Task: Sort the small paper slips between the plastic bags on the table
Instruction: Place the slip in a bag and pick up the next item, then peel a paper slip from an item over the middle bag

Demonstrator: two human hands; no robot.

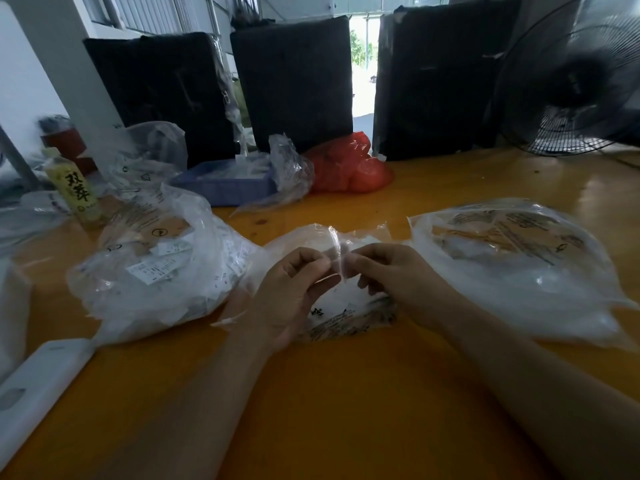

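Observation:
Three clear plastic bags lie on the orange table (346,393). The left bag (152,271) bulges with several white paper slips. The right bag (519,265) lies flatter, with black print on it. Between them sits a small middle bag (349,313) with black print, under my hands. My left hand (291,289) and my right hand (391,275) meet above it, fingertips curled and pinching a thin clear strip of plastic (337,251) that stands up between them. Whether a paper slip is in that pinch is too blurred to tell.
A blue tray (221,188) with clear bags stands behind, and a red plastic bag (349,168) next to it. A yellow bottle (72,192) stands at the left. A white flat device (38,386) lies at the near left edge. Black cushions (294,81) and a fan (571,84) line the back.

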